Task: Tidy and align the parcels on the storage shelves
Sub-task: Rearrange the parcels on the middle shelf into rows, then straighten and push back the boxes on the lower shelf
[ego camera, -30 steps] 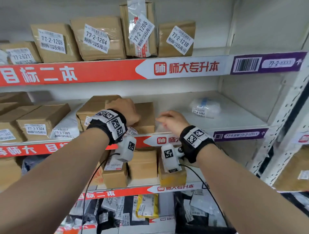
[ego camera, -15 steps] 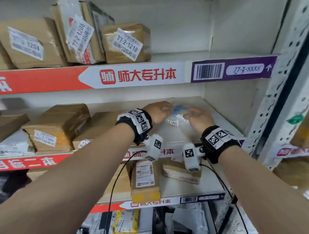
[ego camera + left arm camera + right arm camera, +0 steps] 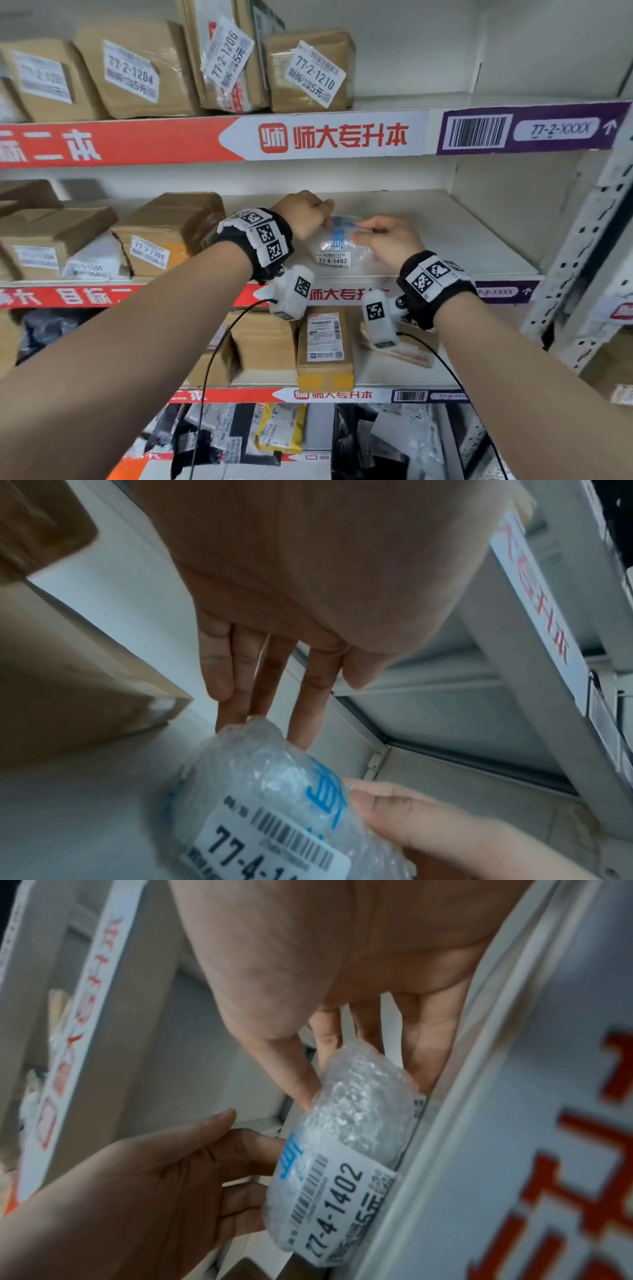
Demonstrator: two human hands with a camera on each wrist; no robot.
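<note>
A small bubble-wrap parcel (image 3: 337, 250) labelled 77-4-1402 lies near the front edge of the middle shelf (image 3: 462, 240). My left hand (image 3: 301, 216) is at its left end. In the left wrist view, the fingers (image 3: 260, 685) run fairly straight behind the parcel (image 3: 274, 791) and the thumb stands clear. My right hand (image 3: 387, 240) pinches the right end. In the right wrist view, its thumb (image 3: 291, 1069) sits on the parcel (image 3: 352, 1123) and its fingers lie behind it. The left hand (image 3: 154, 1177) touches the parcel's other end.
Brown boxes (image 3: 171, 226) fill the left part of the same shelf, close to my left wrist. Labelled brown parcels (image 3: 308, 68) stand on the shelf above, and boxes (image 3: 323, 346) lie on the one below. A perforated steel upright (image 3: 582, 257) bounds the right side.
Both hands left the brown boxes and moved right to the bubble-wrap parcel. The parcel has come forward and left from the back of the shelf. The view has swung right.
</note>
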